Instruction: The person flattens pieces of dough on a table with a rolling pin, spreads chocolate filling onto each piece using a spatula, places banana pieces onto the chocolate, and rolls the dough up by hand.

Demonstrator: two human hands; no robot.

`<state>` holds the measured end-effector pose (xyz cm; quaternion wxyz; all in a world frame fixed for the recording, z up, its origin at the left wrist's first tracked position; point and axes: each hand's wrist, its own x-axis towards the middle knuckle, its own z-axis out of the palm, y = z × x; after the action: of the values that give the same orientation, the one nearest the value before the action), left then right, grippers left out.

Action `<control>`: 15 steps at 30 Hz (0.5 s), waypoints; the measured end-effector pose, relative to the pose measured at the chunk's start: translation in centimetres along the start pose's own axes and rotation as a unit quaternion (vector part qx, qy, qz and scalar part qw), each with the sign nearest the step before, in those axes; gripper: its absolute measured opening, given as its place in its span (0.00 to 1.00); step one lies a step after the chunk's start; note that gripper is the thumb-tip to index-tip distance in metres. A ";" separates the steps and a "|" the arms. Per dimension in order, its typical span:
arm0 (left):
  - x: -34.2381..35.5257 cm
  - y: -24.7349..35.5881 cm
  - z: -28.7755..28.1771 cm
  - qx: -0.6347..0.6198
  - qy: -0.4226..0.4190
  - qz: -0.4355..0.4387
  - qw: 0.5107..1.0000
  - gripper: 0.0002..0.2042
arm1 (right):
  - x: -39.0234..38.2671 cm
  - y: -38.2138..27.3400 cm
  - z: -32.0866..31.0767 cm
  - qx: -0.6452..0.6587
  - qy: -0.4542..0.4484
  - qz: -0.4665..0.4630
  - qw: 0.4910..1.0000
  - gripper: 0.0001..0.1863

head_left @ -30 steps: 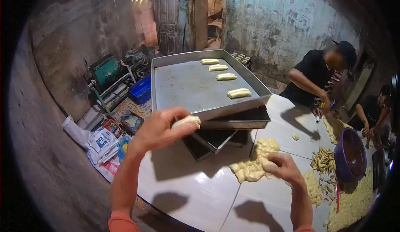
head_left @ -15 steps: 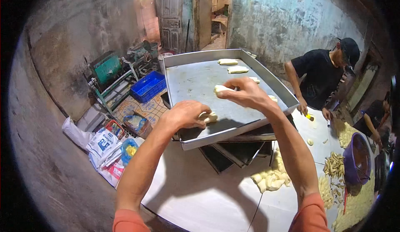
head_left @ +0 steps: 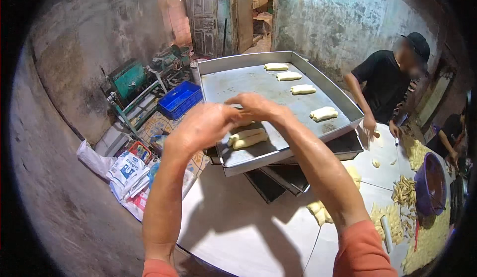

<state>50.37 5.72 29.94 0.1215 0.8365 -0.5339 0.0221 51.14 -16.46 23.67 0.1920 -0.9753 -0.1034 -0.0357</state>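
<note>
A large metal tray [head_left: 233, 85] sits tilted in view on a stack of darker trays [head_left: 266, 185]. Pale dough rolls lie in it, among them one at the far edge [head_left: 276, 67] and one near its right side [head_left: 324, 113]. My left hand [head_left: 203, 125], blurred, curls over the tray's near left part, above a dough roll [head_left: 250, 139]. My right hand [head_left: 261, 109] reaches in from the right and meets it, fingers bent downward. Another roll [head_left: 243, 125] shows partly beneath both hands. What the fingertips hold is hidden.
More dough pieces [head_left: 320, 211] lie on the white table right of the tray. A purple basin [head_left: 430, 185] and thin brown strips [head_left: 405, 191] stand farther right, near a person in black [head_left: 380, 85]. A blue crate [head_left: 179, 100] and green machine [head_left: 128, 83] are at left.
My right hand has moved left and the dough roll it held no longer shows clearly. My hands have come together over the tray's near left part. The person's hand at right has shifted.
</note>
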 end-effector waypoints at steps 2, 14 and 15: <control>-0.1 -2.4 0.2 0.035 0.041 -0.069 0.996 0.13 | -1.0 -1.3 -0.8 -0.010 -0.022 0.015 1.000 0.33; 5.4 -3.9 6.4 0.214 -0.035 -0.133 0.967 0.13 | -3.2 -1.6 1.1 -0.211 -0.026 0.043 0.976 0.23; 5.8 -3.7 6.1 0.240 -0.044 -0.117 0.963 0.19 | -4.6 0.0 1.1 -0.235 0.106 -0.043 0.965 0.20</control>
<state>55.59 0.68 24.37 -0.1048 0.8979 -0.4160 0.0983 46.68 -16.91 22.10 -0.0344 -0.9783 -0.1133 -0.1700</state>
